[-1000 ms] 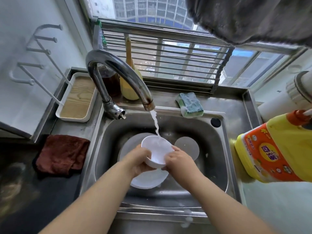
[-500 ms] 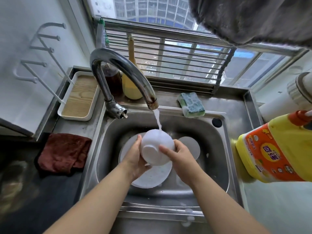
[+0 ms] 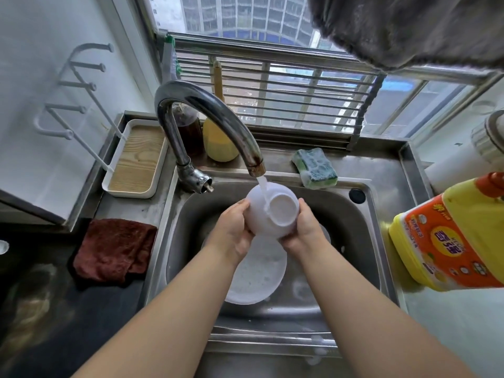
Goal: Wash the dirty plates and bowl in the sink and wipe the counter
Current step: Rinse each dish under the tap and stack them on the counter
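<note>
I had both hands up over the sink (image 3: 362, 241), holding the white bowl (image 3: 268, 214) upside down between them, its foot ring turned toward the camera. My left hand (image 3: 234, 236) cupped the bowl's left side with the fingers curled round it; my right hand (image 3: 302, 230) gripped the right side the same way, thumb lying along the wall. The stream of water (image 3: 263, 192) from the curved faucet (image 3: 207, 118) landed on the bowl's upturned base and ran down its side.

Under my wrists, in the basin, lay a white plate (image 3: 256, 276) filmed with suds. I could make out the edge of 1 more pale dish (image 3: 326, 236) just beyond my right hand, mostly hidden.

On the back ledge of the sink sat a green and yellow sponge (image 3: 315, 167), foamy on top. A yellow detergent jug (image 3: 447, 241) with an orange label stood on the counter (image 3: 450, 328) at the right. On the left, a dark red cloth (image 3: 114, 249) lay crumpled just beside the sink rim, and behind it a white tray (image 3: 136, 159) with a wood-grain floor rested by the wall.
</note>
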